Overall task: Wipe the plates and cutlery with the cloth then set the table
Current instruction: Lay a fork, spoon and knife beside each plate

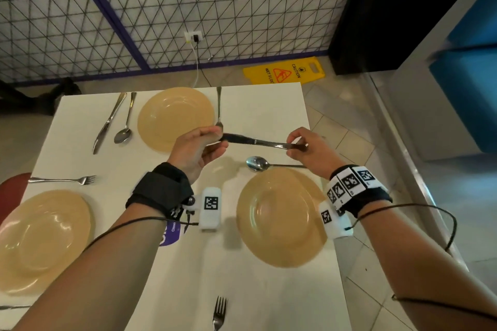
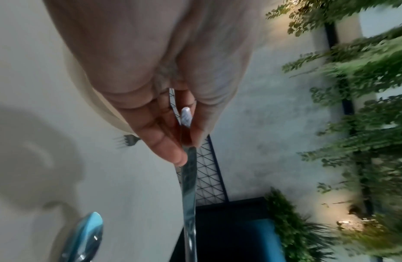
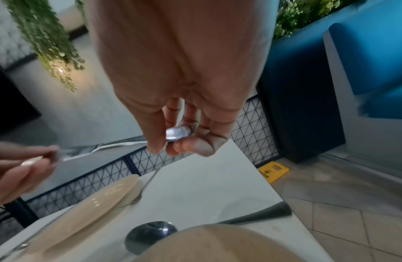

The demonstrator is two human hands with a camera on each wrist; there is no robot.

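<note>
A steel table knife [image 1: 258,141] hangs level above the white table [image 1: 269,113], held at both ends. My left hand [image 1: 219,140] pinches its blade end, and my right hand [image 1: 293,146] pinches the handle end. In the left wrist view the knife [image 2: 188,195] runs away from my left hand [image 2: 186,152]. In the right wrist view my right hand [image 3: 170,147] grips the handle tip, with the knife [image 3: 105,148] stretching left. Three beige plates lie below: far [image 1: 176,118], right [image 1: 281,216] and left [image 1: 40,239]. A spoon [image 1: 256,163] lies just beyond the right plate. No cloth shows.
A knife [image 1: 107,123] and spoon [image 1: 125,129] lie left of the far plate, a fork [image 1: 219,110] to its right. Other forks lie above the left plate [image 1: 64,180] and at the near edge [image 1: 220,313]. A yellow wet-floor sign [image 1: 283,72] lies beyond the table.
</note>
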